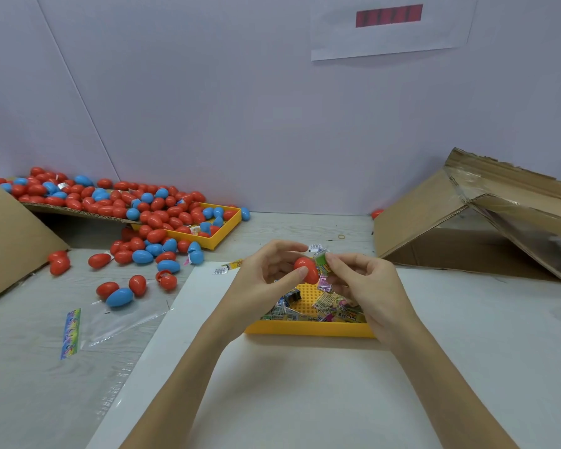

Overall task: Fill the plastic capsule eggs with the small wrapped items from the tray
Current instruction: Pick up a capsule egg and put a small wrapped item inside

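Head camera view: a pale grey table (305, 228) meets a plain lilac wall with a paper sign (392, 24) taped up high. The left hand (269, 273) grips a red capsule egg (306, 269) between thumb and fingers; the right hand (366, 280) pinches a green wrapped item (322, 260) just beside it, above a yellow tray (308, 328) of wrapped items. A heap of red and blue eggs (136, 209) spills at left; a torn cardboard box (473, 228) lies right.

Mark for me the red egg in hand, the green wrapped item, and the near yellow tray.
red egg (307, 269), head view, on its rounded shell beside the left thumb.
green wrapped item (322, 260), head view, on its green wrapper top.
near yellow tray (308, 328), head view, on its front wall.
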Motion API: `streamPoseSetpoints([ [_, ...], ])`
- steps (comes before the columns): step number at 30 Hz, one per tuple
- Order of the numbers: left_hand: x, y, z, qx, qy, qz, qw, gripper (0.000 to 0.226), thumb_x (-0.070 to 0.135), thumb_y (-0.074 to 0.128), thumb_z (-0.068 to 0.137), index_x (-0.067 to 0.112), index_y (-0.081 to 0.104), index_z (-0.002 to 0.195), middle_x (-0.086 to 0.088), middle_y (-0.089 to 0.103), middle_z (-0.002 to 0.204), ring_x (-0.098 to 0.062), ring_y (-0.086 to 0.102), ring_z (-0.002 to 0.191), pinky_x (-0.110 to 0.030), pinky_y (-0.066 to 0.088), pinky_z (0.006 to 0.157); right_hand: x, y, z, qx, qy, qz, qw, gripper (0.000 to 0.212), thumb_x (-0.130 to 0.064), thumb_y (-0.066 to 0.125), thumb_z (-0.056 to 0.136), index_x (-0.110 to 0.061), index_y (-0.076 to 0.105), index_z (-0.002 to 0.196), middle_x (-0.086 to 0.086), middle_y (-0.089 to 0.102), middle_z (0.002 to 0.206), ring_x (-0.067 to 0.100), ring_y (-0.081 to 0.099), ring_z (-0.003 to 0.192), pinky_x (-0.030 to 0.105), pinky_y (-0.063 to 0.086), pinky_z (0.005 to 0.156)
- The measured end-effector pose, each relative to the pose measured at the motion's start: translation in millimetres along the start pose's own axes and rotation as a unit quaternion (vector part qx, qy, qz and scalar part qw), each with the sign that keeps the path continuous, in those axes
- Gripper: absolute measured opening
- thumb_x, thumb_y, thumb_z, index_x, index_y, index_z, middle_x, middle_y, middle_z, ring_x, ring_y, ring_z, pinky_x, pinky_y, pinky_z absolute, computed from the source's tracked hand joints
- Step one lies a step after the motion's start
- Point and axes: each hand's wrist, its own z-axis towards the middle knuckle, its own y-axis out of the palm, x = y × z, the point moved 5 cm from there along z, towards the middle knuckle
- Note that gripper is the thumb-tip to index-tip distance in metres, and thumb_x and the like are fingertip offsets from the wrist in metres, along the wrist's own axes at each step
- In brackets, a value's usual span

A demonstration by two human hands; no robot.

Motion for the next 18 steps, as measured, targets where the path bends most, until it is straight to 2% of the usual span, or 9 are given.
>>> streamPoseSetpoints([
  [9,-1.0,-0.8,0.0,0.009,-0.005,-0.015,1.000,0.026,0.019,0.069,0.095,0.025,0.067,0.120,0.012,0.072,0.108,-0.009,0.069,0.103,-0.022,0.057,0.087,2.2,2.3,-0.5,-0.013,0.004,-0.013,1.000,0.016,-0.028,0.075,0.092,-0.014,0.079,0.098,0.006,0.079,0.086,0.013,0.074,0.076,0.024,0.059,0.070],
  [12,-1.0,-0.8,0.1,0.013,-0.006,-0.009,1.000,0.025,0.022,0.069,0.095,0.029,0.066,0.119,0.014,0.072,0.106,-0.006,0.069,0.101,-0.019,0.056,0.083,0.3,3.4,-2.3,-0.024,-0.001,-0.028,0.999,0.016,-0.031,0.075,0.091,-0.016,0.078,0.097,0.004,0.079,0.086,0.014,0.074,0.078,0.020,0.057,0.066],
  [16,-1.3,-1.8,0.8,0.019,-0.001,-0.008,1.000,0.024,0.021,0.068,0.095,0.033,0.066,0.117,0.013,0.071,0.109,-0.006,0.069,0.101,-0.020,0.056,0.084,0.1,5.9,-2.8,-0.042,0.004,-0.034,0.999,0.015,-0.033,0.074,0.091,-0.019,0.079,0.096,0.001,0.079,0.087,0.014,0.074,0.078,0.026,0.060,0.072],
  [18,-1.5,-2.3,1.1,0.018,-0.002,-0.002,1.000,0.024,0.023,0.068,0.096,0.036,0.066,0.116,0.014,0.071,0.110,-0.006,0.068,0.103,-0.022,0.057,0.086,0.4,6.3,-3.0,-0.044,0.005,-0.033,0.998,0.016,-0.033,0.072,0.093,-0.019,0.079,0.096,0.001,0.079,0.087,0.013,0.075,0.077,0.024,0.058,0.071],
])
